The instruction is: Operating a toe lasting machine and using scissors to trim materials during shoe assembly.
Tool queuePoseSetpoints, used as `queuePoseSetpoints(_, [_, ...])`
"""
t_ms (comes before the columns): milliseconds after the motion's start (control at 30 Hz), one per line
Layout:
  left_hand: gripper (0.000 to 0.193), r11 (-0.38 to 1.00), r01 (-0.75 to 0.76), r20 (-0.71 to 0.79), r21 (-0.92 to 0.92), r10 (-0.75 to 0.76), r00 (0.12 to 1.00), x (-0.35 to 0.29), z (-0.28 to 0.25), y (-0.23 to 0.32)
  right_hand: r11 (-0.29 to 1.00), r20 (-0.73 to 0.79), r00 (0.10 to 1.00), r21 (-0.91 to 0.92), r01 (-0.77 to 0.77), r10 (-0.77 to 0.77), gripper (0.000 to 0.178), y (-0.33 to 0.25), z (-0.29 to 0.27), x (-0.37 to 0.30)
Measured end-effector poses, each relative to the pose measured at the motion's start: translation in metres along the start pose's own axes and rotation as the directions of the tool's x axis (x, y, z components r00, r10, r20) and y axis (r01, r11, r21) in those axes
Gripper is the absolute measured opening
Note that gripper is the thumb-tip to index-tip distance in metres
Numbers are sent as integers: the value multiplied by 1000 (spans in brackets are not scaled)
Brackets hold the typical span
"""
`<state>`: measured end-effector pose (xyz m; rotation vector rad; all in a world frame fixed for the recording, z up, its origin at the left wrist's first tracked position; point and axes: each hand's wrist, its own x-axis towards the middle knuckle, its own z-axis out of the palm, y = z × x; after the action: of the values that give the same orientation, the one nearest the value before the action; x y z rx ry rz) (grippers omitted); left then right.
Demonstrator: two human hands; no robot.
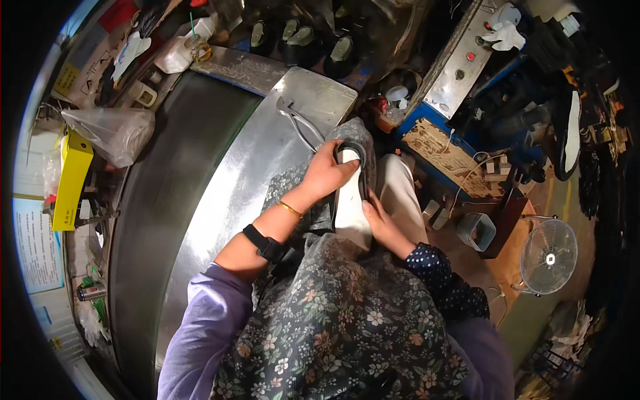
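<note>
A shoe [351,210] with a white insole board facing up and a dark upper around its edge lies over my lap. My left hand [327,172] is closed around its far end, the thumb pressed near the rim of the white board. Along the right side of the shoe, my right hand [388,225] grips the dark edge, its fingers partly hidden underneath. Beyond my left hand, metal pincers [301,125] rest on a shiny metal tabletop [223,170], touching none of my fingers. A floral apron [340,313] covers my lap.
A dark conveyor belt [157,160] runs left of the metal top. Several dark shoes [300,39] stand at the back. At right are a machine panel [460,63] with red buttons, a plastic bin [476,231] and a fan [548,257]. A yellow box [72,180] stands far left.
</note>
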<state>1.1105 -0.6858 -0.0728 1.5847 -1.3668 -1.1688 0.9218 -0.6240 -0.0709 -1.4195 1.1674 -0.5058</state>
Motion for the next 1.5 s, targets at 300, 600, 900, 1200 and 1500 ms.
queuePoseSetpoints(300, [54, 870, 290, -181, 398, -235, 955, -32, -25, 24, 988, 27, 997, 135, -74, 71, 79, -19, 31, 22])
queuePoseSetpoints(600, [54, 905, 173, 282, 389, -296, 913, -45, -86, 57, 984, -129, 987, 157, -80, 100, 79, -34, 48, 25])
queuePoseSetpoints(900, [33, 198, -144, 129, 969, 90, 988, -96, -45, 19, 981, -227, 973, 177, 80, -38, 68, -19, 65, 26])
queuePoseSetpoints(1200, [67, 901, 112, 172, -419, -43, 984, -120, -57, -5, 994, -37, 995, -67, 92, -94, 69, -16, 40, 39])
queuePoseSetpoints(1500, [98, 566, -43, 41, 823, 16, 999, -138, -151, -11, 574, -397, 524, -786, 231, -754, 21, -108, -319, -20])
